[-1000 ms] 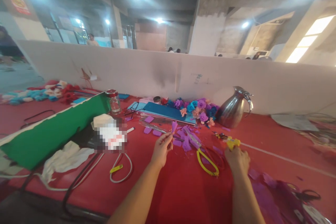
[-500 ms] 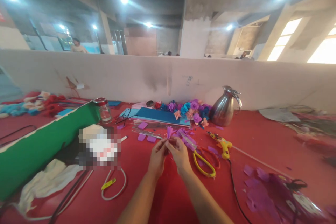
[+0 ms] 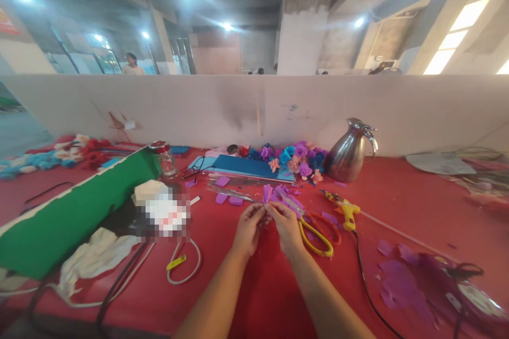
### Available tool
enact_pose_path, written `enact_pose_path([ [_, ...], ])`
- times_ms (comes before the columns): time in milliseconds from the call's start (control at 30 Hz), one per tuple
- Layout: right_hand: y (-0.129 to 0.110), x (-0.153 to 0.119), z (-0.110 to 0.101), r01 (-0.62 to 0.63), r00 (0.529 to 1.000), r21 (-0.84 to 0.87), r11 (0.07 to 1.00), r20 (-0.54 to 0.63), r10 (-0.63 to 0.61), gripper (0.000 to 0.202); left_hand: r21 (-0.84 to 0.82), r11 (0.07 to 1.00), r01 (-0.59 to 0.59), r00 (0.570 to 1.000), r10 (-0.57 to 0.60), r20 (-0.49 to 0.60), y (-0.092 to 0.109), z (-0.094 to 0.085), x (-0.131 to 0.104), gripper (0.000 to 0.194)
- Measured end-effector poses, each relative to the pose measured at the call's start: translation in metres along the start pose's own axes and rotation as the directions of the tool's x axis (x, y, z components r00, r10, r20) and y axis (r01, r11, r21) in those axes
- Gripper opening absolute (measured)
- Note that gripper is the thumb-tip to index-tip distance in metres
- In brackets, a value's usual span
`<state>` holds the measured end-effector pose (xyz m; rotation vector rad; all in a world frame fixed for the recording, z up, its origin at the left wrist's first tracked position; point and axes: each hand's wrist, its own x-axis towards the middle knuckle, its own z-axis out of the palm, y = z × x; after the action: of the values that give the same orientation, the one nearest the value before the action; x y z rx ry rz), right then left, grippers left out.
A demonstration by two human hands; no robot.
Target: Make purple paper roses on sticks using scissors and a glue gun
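"Head view, then: where is the work sitting?"

"A small purple paper piece (image 3: 267,193) is standing upright just below the middle of the frame, its base going down between the fingers."

"How far along is it looking?"

"Partly formed, I'd judge: the strip is gathering into a narrow bud, while flat purple petals (image 3: 236,201) are lying separate to its left. Full-looking paper flowers (image 3: 301,149) are clustering right of centre, so this one is seeming much less built up than those."

"And the hands?"

"Left hand (image 3: 247,225) is reaching up from the lower centre, its thumb and fingers closing in a pinch at the base. Right hand (image 3: 287,225) is slanting in from the lower right, thumb and forefinger pinching there too. The fingertips are meeting, wrists staying apart, and both forearms are angling inward."

"Anything hidden?"

"Whatever is running beneath the fingertips; I can't tell whether a stem is there."

"What's lying nearby?"

"Scissors (image 3: 316,238) are resting just beside the right hand, and a yellow glue gun (image 3: 350,212) is lying farther right, neither being held."
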<state>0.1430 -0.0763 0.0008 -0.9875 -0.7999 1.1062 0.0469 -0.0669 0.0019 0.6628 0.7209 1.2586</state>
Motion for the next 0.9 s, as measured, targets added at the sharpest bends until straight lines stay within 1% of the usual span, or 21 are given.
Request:
enact_pose_path([
  [100, -0.0005, -0.0006, -0.0004, -0.009, 1.000, 0.030, 1.000, 0.011, 0.009, 0.022, 0.018, 1.000, -0.005, 1.000, 0.005, 0.003, 0.0020, 0.0009, -0.0016, 0.027],
  [233, -0.0022, -0.0013, 0.0007, -0.014, 0.998, 0.065, 0.998, 0.060, 0.010, 0.022, 0.047, 0.999, -0.019, 0.999, 0.018, 0.027, 0.0048, 0.0007, -0.0025, 0.022],
  [333, -0.0049, -0.0022, 0.0017, -0.008, 0.995, 0.069, 0.998, 0.096, 0.001, 0.021, 0.053, 0.996, -0.072, 0.997, 0.074, -0.028, 0.0069, -0.0013, -0.0004, 0.022],
  [433, -0.0068, -0.0035, 0.0022, 0.010, 0.993, 0.044, 0.999, 0.119, -0.015, 0.020, 0.063, 0.993, -0.104, 0.990, 0.109, -0.087, 0.0088, -0.0036, 0.0024, 0.023],
  [567, -0.0062, -0.0051, 0.0025, 0.023, 0.989, -0.002, 1.000, 0.146, -0.022, 0.022, 0.047, 0.996, -0.075, 0.994, 0.078, -0.069, 0.0102, -0.0051, 0.0032, 0.020],
  [733, -0.0043, -0.0043, 0.0025, 0.037, 0.990, -0.042, 0.998, 0.137, -0.031, 0.023, 0.040, 0.997, -0.070, 0.996, 0.073, -0.058, 0.0095, -0.0061, 0.0023, 0.018],
  [900, -0.0031, -0.0035, 0.0018, 0.044, 0.991, -0.081, 0.996, 0.132, -0.033, 0.023, 0.100, 0.988, -0.117, 0.989, 0.125, -0.078, 0.0076, -0.0076, 0.0032, 0.017],
])
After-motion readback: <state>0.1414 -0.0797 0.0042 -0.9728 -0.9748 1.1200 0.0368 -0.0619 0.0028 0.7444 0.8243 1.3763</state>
